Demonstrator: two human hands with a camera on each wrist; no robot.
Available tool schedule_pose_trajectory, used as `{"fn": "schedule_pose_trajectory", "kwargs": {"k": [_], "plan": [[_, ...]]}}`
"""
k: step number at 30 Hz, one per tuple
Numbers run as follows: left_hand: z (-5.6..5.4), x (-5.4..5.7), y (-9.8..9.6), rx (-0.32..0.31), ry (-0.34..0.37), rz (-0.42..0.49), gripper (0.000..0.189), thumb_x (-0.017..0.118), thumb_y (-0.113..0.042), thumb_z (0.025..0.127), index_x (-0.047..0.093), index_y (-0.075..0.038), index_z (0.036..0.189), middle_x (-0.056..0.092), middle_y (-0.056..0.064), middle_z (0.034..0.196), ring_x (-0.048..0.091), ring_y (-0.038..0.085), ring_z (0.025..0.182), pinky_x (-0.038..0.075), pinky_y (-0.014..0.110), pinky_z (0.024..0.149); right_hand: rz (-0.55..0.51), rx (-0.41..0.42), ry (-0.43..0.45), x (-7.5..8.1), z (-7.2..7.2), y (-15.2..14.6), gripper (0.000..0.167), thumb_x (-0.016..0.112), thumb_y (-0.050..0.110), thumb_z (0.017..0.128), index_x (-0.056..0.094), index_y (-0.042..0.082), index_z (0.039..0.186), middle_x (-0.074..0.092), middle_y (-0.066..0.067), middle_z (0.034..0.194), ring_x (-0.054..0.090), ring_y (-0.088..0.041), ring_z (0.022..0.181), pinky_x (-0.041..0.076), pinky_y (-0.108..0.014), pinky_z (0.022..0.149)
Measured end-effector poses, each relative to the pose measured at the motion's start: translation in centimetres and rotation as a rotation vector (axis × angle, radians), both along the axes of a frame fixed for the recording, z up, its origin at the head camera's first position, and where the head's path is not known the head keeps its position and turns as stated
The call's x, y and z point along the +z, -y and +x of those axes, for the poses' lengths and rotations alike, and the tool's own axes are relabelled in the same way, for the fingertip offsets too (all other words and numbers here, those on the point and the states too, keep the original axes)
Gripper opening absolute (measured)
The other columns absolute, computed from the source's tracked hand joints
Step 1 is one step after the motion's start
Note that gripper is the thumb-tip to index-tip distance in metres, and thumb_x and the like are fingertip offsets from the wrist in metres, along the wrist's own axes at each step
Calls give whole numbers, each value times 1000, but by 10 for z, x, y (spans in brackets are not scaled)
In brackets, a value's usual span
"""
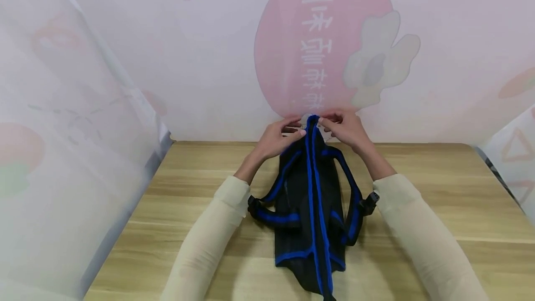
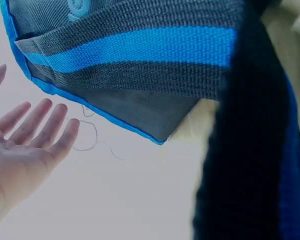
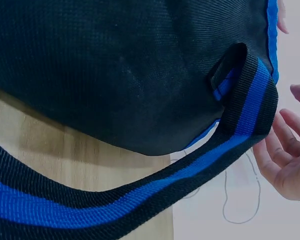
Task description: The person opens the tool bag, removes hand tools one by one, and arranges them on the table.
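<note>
A black fabric bag (image 1: 292, 199) with blue trim lies lengthwise on the table, two blue-edged bands running along its middle. Black-and-blue webbing straps (image 1: 351, 180) loop out on both sides. At its far end, my left hand (image 1: 277, 138) is beside the left edge, thumb tip at the trim; in the left wrist view its fingers are spread and relaxed. Opposite it, my right hand (image 1: 344, 127) has its thumb at the right edge. The right wrist view shows that hand's fingers (image 3: 285, 145) loosely bent behind a strap, thumb and forefinger apart.
Black plastic buckles (image 1: 369, 203) hang on the straps near both sleeves. The wooden table (image 1: 188, 189) meets a pale printed backdrop (image 1: 209, 82) just beyond the hands. Another pale printed sheet (image 1: 83, 129) stands along the left side.
</note>
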State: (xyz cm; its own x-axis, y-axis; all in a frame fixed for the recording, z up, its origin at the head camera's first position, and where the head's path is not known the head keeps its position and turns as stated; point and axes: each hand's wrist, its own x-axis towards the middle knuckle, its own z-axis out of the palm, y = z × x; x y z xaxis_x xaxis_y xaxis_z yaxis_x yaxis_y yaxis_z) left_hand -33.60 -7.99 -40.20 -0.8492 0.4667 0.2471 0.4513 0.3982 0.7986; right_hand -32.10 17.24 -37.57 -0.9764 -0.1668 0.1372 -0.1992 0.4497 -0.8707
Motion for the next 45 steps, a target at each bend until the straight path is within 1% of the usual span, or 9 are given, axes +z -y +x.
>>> {"fn": "schedule_pose_trajectory", "kwargs": {"k": [5,12,19,22,27,31,34,38,45], "plan": [[-1,5,1,-2,-7,-13,62,67,-36,105,53,-7,158,66,17,148,69,35,131,59,50,111,1,-10,3,2,-2,1,41,66,33,107,72,3,134,71,-29,125,71,-36,105,61,-19,71],[-1,5,0,-12,-6,-20,62,67,-34,105,52,-5,158,66,18,148,70,36,130,60,48,110,21,-29,10,1,-5,5,42,66,37,107,72,5,133,71,-27,125,71,-17,93,61,-19,70],[0,4,-1,-29,-2,-21,60,66,-32,106,53,-4,157,67,19,147,71,36,129,59,47,110,9,-38,1,0,-6,11,38,67,34,106,74,5,130,74,-23,120,71,-42,106,59,-20,66],[2,2,-2,-27,0,-32,59,66,-32,107,53,-4,157,68,18,146,71,36,128,60,47,110,11,-36,-10,-2,-5,14,35,68,32,106,76,4,126,75,-21,117,71,-44,103,59,-23,66],[5,0,-3,-29,-5,-32,59,65,-33,107,54,-3,156,69,18,144,72,36,127,60,47,110,27,-35,-11,-4,-5,16,29,70,28,105,78,4,120,76,-18,110,71,-43,98,63,-39,72],[4,1,-4,-29,-11,-33,60,66,-33,107,53,-4,157,69,17,144,72,35,126,60,46,109,51,-31,-2,-2,-7,16,27,70,26,105,78,4,118,76,-17,107,70,-43,98,62,-36,71],[3,1,-4,-30,-13,-35,60,66,-33,106,53,-5,157,70,16,144,72,34,125,60,46,109,74,-20,16,2,-8,15,27,69,26,106,79,4,118,77,-16,108,70,-37,93,58,-26,66],[4,1,-5,-32,-9,-32,60,67,-33,106,53,-5,157,69,16,144,73,35,124,61,47,108,85,0,53,7,-9,14,27,69,24,106,79,3,118,78,-16,109,70,-31,90,56,-22,64],[5,-1,-7,-38,-14,-38,61,66,-33,106,52,-4,158,68,17,145,73,35,123,61,46,107,106,13,87,11,-7,13,29,67,24,107,77,2,122,77,-17,112,70,-31,93,58,-23,68]]}}
